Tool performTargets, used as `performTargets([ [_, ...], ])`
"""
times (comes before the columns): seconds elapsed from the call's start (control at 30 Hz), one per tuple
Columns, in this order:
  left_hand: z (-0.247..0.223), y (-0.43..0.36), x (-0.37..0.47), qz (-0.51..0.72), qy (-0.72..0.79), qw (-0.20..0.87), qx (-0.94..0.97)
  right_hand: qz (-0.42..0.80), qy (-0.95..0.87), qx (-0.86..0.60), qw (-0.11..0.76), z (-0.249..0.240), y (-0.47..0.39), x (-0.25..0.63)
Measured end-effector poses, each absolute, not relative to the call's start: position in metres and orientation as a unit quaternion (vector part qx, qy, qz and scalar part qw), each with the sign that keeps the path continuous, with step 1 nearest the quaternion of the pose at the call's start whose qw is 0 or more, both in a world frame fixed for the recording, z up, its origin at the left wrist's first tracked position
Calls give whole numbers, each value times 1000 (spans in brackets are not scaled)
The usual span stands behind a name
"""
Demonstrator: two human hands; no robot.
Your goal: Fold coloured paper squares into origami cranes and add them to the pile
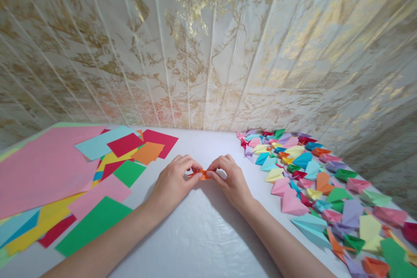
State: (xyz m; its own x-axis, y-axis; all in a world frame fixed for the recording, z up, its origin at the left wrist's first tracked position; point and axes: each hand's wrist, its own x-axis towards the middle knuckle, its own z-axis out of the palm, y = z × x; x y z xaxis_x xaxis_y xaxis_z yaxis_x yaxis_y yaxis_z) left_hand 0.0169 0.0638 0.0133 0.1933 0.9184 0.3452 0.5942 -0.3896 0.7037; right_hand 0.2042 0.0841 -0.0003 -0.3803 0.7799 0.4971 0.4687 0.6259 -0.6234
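A small piece of folded orange paper (pixel 203 175) is held between both hands, just above the white table (pixel 195 234). My left hand (pixel 177 176) pinches its left end between thumb and fingers. The right end is pinched the same way by my right hand (pixel 230 179). My fingertips cover both ends of the paper, so its full shape is hidden.
Flat coloured sheets lie at the left, among them a large pink sheet (pixel 48 160), a green sheet (pixel 94 226) and an orange square (pixel 148 153). Many folded paper pieces (pixel 312 223) cover the right side. A patterned curtain (pixel 195 52) hangs behind the table.
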Motion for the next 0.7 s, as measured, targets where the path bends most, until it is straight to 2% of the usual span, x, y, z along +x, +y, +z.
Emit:
performTargets([
  [0.3,19,63,18,388,515,250,722,212,-810,-377,397,4,82,204],
  [0.7,19,59,22,415,511,255,708,320,-735,-400,444,5,86,205],
])
